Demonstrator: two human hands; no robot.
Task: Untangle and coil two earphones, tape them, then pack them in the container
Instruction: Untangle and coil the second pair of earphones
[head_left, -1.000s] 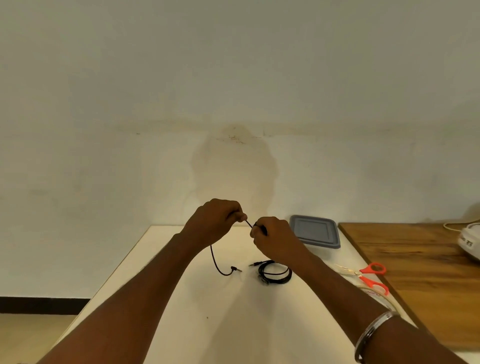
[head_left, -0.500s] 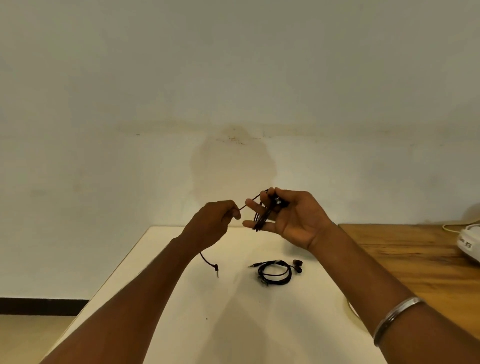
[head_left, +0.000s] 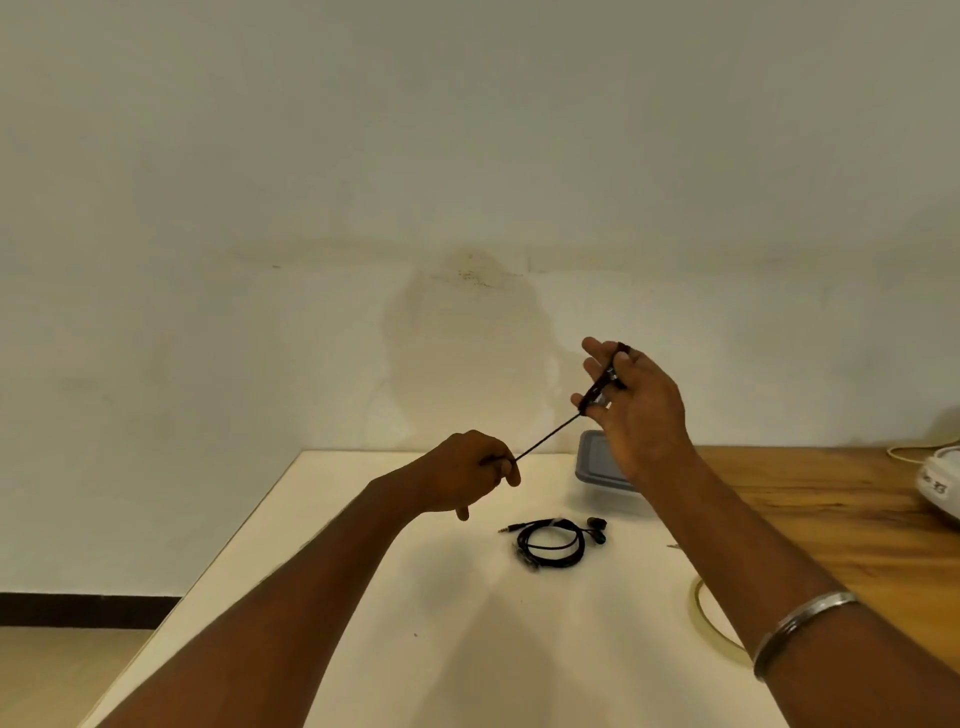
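My right hand (head_left: 636, 410) is raised above the table's far edge with a black earphone cable (head_left: 602, 387) wound in loops around its fingers. A taut strand of that cable (head_left: 548, 440) runs down-left to my left hand (head_left: 467, 475), which pinches its end. A second black earphone (head_left: 553, 543) lies coiled on the white table (head_left: 415, 623), its plug pointing left and its earbuds at the right. The grey-lidded container (head_left: 597, 465) stands at the table's far side, partly hidden behind my right wrist.
A wooden table (head_left: 831, 519) adjoins on the right, with a white device (head_left: 940, 480) and its cord at the far right edge. A roll of clear tape (head_left: 714, 621) shows partly beneath my right forearm. The wall is close behind the tables.
My right hand has risen and moved right with the wound cable. My left hand has dropped slightly and pulled the strand taut; the loose plug end no longer hangs below it.
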